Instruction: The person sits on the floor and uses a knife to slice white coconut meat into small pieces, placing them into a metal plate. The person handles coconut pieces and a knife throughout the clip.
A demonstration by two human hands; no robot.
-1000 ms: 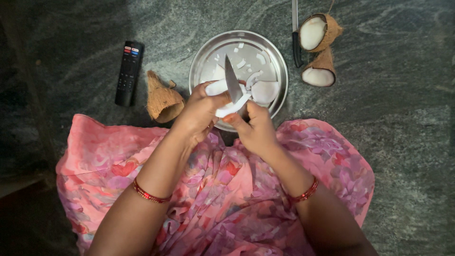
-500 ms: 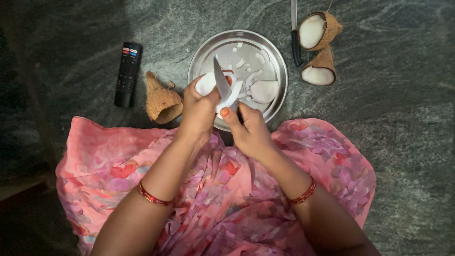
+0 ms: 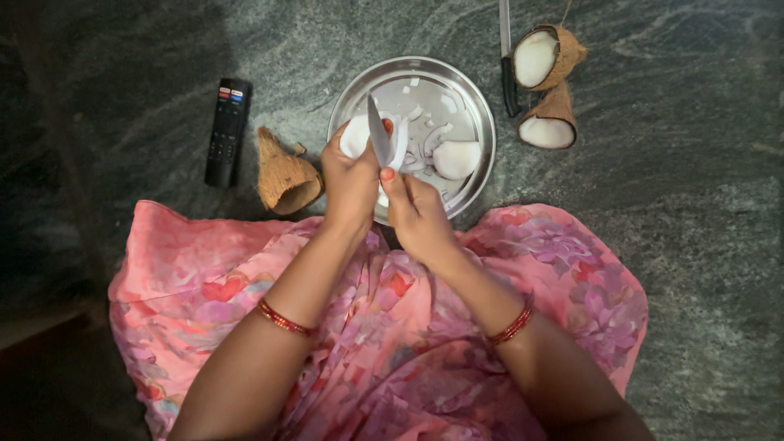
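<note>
My left hand (image 3: 349,181) grips a white piece of coconut flesh (image 3: 356,135) over the near left part of a round steel plate (image 3: 478,106). My right hand (image 3: 416,214) holds a knife (image 3: 378,135), blade pointing away from me and pressed against the coconut piece. Both hands touch each other above the plate's near rim. A larger white coconut chunk (image 3: 456,158) and several small white slices (image 3: 416,110) lie in the plate.
An empty brown coconut shell (image 3: 283,175) lies left of the plate, a black remote control (image 3: 227,131) further left. Two coconut halves (image 3: 541,55) (image 3: 550,122) with white flesh and a second knife (image 3: 508,61) lie at the upper right. The floor is dark speckled stone; pink floral cloth covers my lap.
Both hands have drawn closer together and shifted slightly left and away from me. The knife blade has swung from leaning right to nearly upright against the coconut piece.
</note>
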